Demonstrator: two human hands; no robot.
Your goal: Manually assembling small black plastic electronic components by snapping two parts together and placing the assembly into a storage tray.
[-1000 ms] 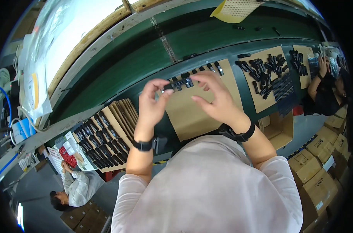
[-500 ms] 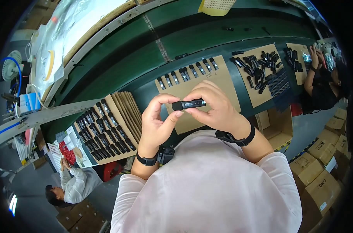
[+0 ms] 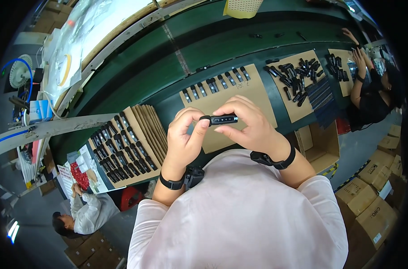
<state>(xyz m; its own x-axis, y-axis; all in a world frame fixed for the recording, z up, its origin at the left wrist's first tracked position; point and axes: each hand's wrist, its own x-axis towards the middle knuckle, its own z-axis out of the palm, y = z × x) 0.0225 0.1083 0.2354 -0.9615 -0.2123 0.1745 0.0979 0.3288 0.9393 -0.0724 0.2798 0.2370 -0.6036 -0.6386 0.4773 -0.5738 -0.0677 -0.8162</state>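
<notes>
A small black mini microphone (image 3: 223,119) with a rounded head lies level between my two hands, above the cardboard sheet (image 3: 257,101). My left hand (image 3: 186,136) pinches its head end between thumb and forefinger. Around its other end curl the thumb and forefinger of my right hand (image 3: 248,122), the thumb tip just below the body. Small lights or buttons show along its face. Behind my hands, a row of similar microphones (image 3: 211,85) lies along the sheet's far edge.
To the left, a cardboard sheet bears rows of microphones (image 3: 123,148), beside stacked cardboard (image 3: 152,130). More microphones (image 3: 296,74) lie loosely heaped on the right. A green conveyor (image 3: 136,76) runs behind. Co-workers sit at far left (image 3: 94,213) and far right (image 3: 370,98). Cartons (image 3: 361,197) stand at lower right.
My left thumb has moved up over the microphone's head end, and the left fingers have closed in. My right thumb has lowered slightly. At far right, the co-worker's hands have moved.
</notes>
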